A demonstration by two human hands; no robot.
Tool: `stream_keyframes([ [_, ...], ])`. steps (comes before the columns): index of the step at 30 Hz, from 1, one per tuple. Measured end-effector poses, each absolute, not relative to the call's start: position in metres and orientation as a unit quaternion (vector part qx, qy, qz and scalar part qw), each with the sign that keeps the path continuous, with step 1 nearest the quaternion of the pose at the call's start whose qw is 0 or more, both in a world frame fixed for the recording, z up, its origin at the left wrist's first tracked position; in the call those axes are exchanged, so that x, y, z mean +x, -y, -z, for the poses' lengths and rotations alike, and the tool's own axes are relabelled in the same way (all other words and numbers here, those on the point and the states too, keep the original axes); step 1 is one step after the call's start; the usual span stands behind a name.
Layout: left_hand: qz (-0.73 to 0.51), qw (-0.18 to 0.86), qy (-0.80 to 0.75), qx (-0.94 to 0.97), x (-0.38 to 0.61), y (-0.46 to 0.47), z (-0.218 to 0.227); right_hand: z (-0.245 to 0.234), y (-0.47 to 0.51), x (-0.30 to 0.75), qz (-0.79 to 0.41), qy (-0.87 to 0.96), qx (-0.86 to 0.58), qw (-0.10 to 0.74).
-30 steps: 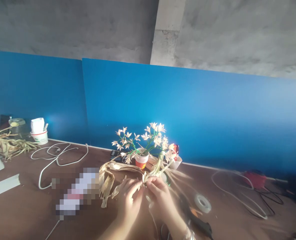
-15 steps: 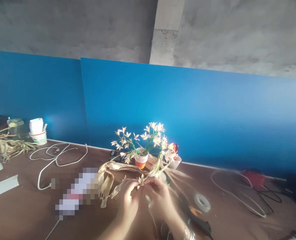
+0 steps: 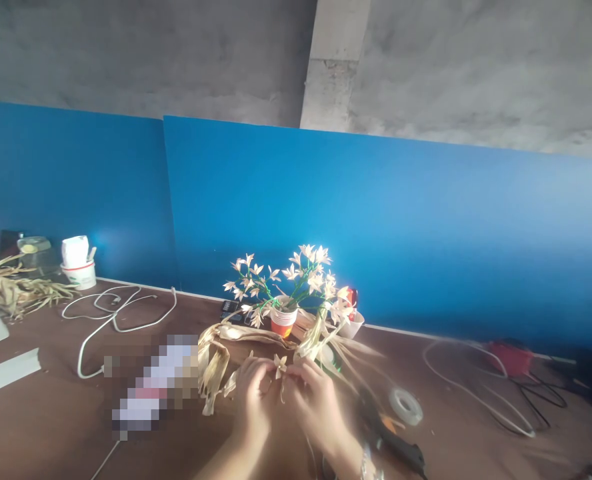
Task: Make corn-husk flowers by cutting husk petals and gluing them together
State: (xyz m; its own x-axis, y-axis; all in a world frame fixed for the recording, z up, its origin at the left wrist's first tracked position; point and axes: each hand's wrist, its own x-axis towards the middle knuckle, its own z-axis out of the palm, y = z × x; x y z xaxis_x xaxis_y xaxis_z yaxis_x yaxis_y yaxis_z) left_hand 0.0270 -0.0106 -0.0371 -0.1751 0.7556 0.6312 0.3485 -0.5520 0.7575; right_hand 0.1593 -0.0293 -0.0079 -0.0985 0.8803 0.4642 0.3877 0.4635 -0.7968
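My left hand (image 3: 253,399) and my right hand (image 3: 312,400) meet low in the middle, fingers pinched together on a small pale husk flower (image 3: 279,365) held between them. Right behind them lie curled dried corn husks (image 3: 216,363) on the brown table (image 3: 51,413). Further back stands a small orange-and-white paper cup (image 3: 283,321) holding a bouquet of finished husk flowers (image 3: 296,273) on green stems. A bracelet shows on my right wrist.
A white cable (image 3: 113,317) loops at the left, near a white cup (image 3: 79,267) and a heap of husks (image 3: 16,290). A tape roll (image 3: 405,405), a black glue gun (image 3: 401,450), another white cable (image 3: 476,393) and a red object (image 3: 511,359) lie to the right. A blue panel backs the table.
Both hands have slid slightly nearer to me and the small flower now stands up more clearly between the fingertips.
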Motion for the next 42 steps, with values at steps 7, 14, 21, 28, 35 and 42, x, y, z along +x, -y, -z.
stream_keyframes([
  [7,-0.613,0.083,-0.422,0.662,0.027,0.010,0.036,-0.002,0.029,0.156,-0.427,0.564,-0.478,0.520],
  [14,-0.612,0.076,-0.419,0.666,0.029,0.011,0.036,-0.006,0.026,0.157,-0.486,0.534,-0.499,0.479],
  [21,-0.612,0.085,-0.420,0.665,0.030,0.010,0.037,-0.004,0.023,0.160,-0.511,0.518,-0.515,0.453],
  [28,-0.599,0.109,-0.428,0.668,0.032,0.013,0.033,0.006,0.018,0.168,-0.449,0.548,-0.531,0.465],
  [35,-0.594,0.113,-0.438,0.665,0.031,0.012,0.033,-0.004,0.023,0.168,-0.399,0.598,-0.530,0.449],
  [42,-0.582,0.072,-0.452,0.672,0.028,0.005,0.039,-0.004,0.029,0.166,-0.167,0.702,-0.506,0.472],
])
